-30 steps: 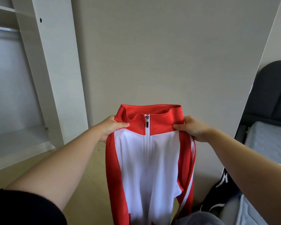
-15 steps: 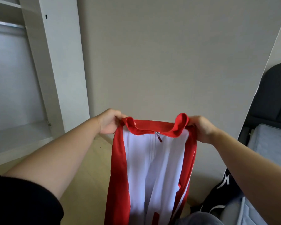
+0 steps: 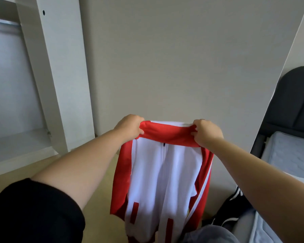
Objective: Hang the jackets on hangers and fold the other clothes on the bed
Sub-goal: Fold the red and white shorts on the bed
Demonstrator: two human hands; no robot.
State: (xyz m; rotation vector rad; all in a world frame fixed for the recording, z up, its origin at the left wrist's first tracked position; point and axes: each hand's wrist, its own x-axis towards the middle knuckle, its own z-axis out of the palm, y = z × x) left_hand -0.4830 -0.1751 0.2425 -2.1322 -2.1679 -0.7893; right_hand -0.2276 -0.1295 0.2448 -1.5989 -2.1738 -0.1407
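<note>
The red-and-white jacket is held up before the wall, between the open wardrobe and the bed; it is gripped by 2 hands, the left hand and the right hand, each clenched on fabric beside the collar. Since 1 second ago the collar has been tipped over and stretched taut; the zip seems closed, though largely hidden; no hanger is seen, so hanging is judged not yet begun.
</note>
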